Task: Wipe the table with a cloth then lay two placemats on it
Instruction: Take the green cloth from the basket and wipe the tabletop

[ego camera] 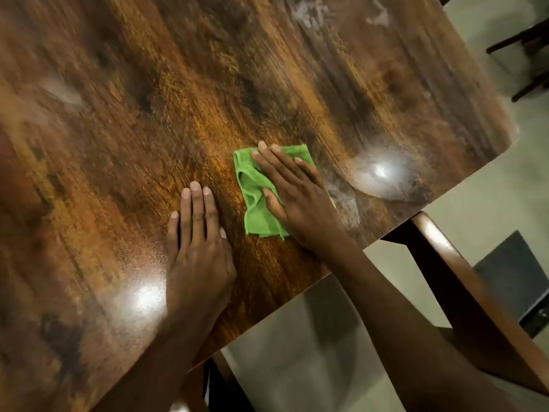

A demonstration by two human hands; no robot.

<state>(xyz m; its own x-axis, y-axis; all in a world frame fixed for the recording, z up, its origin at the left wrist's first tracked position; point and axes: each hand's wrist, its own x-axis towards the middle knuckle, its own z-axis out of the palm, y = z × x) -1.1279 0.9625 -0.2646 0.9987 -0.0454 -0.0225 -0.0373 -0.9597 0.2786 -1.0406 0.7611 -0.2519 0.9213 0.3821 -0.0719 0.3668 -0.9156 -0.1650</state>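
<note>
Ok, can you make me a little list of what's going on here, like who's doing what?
surface: dark brown wooden table, shiny with light glare
cloth: crumpled green microfibre cloth, lying on the table
right hand: pressed flat on the cloth
left hand: flat on bare wood, beside the cloth
placemats: none in view
smudges: pale marks near the far edge

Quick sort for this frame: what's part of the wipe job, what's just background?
In the job:
- green cloth, flat under the right hand
- wooden table, with whitish smears near the far edge
- left hand, flat on the tabletop beside the cloth

Background:
- chair at the near table edge
- dark chair legs, top right
- No placemats in view.
</note>
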